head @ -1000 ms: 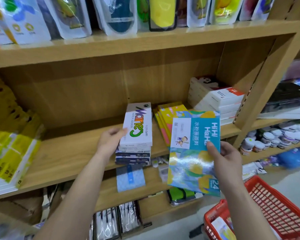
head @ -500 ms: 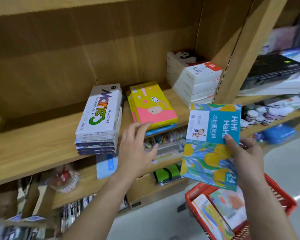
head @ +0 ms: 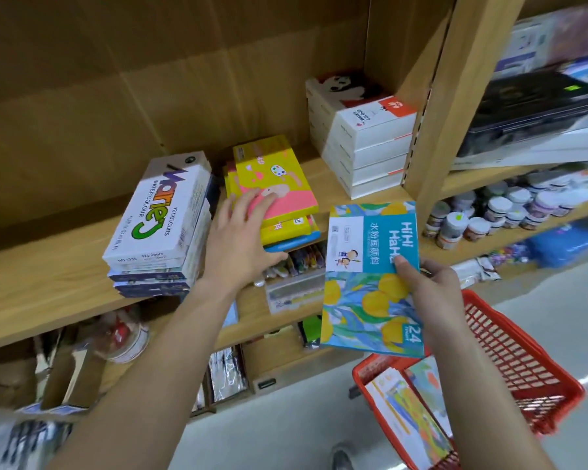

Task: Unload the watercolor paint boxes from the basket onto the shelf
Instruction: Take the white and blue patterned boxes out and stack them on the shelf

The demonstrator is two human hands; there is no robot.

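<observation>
My right hand (head: pixel 433 293) grips a flat blue HiHi HaHa paint box (head: pixel 370 283) with yellow flowers, held in the air in front of the shelf edge and above the red basket (head: pixel 510 354). Several more paint boxes (head: pixel 411 412) lie in the basket's left end. My left hand (head: pixel 241 239) is open, its fingers spread on the front corner of the yellow and pink box stack (head: pixel 279 184) on the wooden shelf (head: pixel 41 286). To its left stands a stack of white Marie's water colour boxes (head: pixel 160 222).
A pile of white boxes (head: pixel 364 137) fills the shelf's right end against the upright post (head: pixel 445 106). Small paint jars (head: pixel 489 212) crowd the neighbouring shelf to the right. Lower shelves hold crayons, packets and cartons. The basket sits on a pale floor.
My left hand left the Marie's stack and moved right onto the yellow and pink stack. The view dropped and shifted right, bringing the basket further in. The blue box stays in my right hand.
</observation>
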